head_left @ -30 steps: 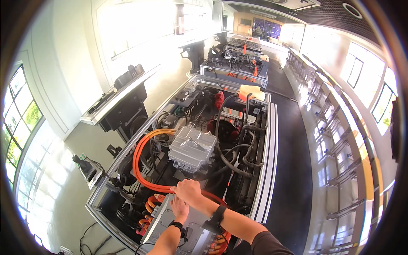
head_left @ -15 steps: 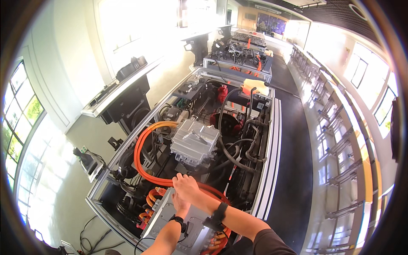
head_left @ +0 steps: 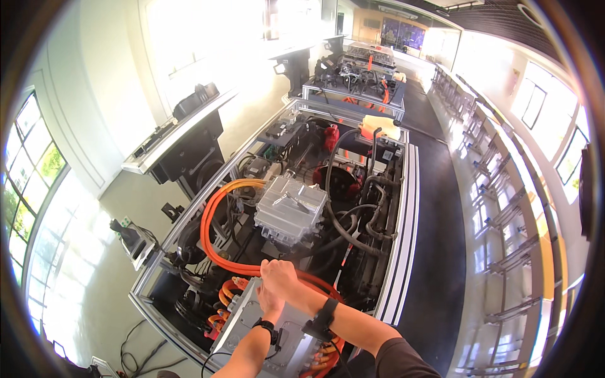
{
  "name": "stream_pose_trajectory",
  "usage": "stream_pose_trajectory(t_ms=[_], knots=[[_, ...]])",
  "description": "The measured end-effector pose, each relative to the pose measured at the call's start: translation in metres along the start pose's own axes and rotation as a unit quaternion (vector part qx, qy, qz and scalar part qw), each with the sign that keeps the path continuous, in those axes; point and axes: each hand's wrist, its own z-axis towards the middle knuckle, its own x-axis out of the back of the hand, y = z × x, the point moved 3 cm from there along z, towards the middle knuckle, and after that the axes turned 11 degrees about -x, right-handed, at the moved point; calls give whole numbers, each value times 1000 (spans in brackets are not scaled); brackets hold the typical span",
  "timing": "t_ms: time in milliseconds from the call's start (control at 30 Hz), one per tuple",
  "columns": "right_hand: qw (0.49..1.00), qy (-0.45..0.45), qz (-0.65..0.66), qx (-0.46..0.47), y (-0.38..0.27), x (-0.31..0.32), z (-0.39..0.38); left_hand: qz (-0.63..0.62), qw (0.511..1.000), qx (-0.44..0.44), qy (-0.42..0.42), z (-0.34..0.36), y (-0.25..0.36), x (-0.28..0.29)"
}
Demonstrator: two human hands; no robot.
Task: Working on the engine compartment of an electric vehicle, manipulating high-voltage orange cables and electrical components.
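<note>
My right hand (head_left: 280,278) is closed at the far edge of a flat grey metal housing (head_left: 242,322), beside thick orange cables (head_left: 208,236). Just below it, partly covered by it, is my left hand (head_left: 271,302); its fingers are hidden. Whatever the right hand grips cannot be seen. The cables arc from a silver ribbed metal box (head_left: 290,205) round the left and pass by my hands. On top of that box lies a small metal tool (head_left: 304,203). Orange connectors (head_left: 225,296) line the housing's left side. Both wrists wear black bands.
An aluminium-profile frame (head_left: 397,252) surrounds the machinery. Black hoses (head_left: 343,233) run inside its right side. A yellow-and-white block (head_left: 380,127) sits at the far right corner. A workbench (head_left: 183,135) stands on the left, loose black cables (head_left: 142,360) lie on the floor, and folded tables (head_left: 504,208) line the right.
</note>
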Motion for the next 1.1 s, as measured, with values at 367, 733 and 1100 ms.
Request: stream_pose_trajectory(t_ms=[367, 733, 1100], knots=[[998, 2, -35, 44, -5, 5, -6, 46, 998, -17, 46, 0, 12, 11], [990, -63, 52, -112, 0, 42, 2, 45, 994, -59, 82, 4, 19, 21], [999, -14, -9, -28, -1, 9, 0, 53, 994, -53, 74, 2, 5, 4]])
